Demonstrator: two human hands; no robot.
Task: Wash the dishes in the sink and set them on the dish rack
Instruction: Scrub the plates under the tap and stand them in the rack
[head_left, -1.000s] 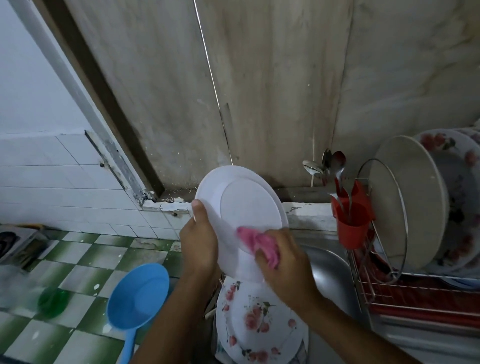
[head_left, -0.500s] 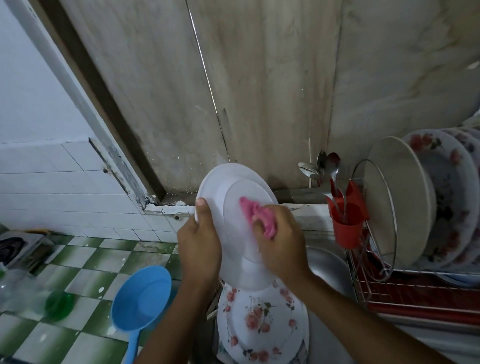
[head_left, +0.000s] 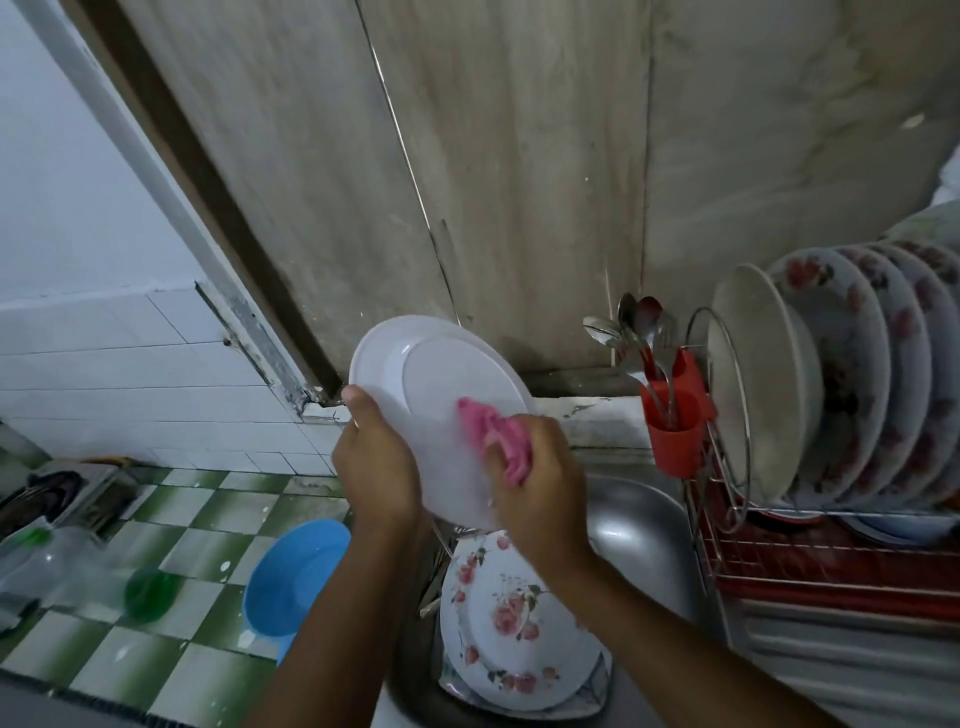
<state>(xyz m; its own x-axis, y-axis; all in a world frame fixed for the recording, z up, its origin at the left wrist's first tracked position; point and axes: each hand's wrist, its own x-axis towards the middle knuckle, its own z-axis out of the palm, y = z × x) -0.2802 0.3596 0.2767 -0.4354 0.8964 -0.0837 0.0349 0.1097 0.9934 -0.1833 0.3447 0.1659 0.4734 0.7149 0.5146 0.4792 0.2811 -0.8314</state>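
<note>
left hand (head_left: 379, 457): gripping the white plate (head_left: 436, 374) by its left rim, tilted above the sink (head_left: 639, 530)
right hand (head_left: 540, 483): clutching the pink cloth (head_left: 493, 441), pressed on the plate's near side
what changed: cloth slid up from the lower edge toward the middle in the last second
meaning: still mid-scrub i'd say, dish rack (head_left: 779, 566) comes later
waiting: floral plate (head_left: 514, 623) lying in the sink

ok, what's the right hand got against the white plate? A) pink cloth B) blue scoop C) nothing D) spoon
A: the right hand grips a pink cloth and presses it on the white plate, which the left hand holds by its rim.
</note>
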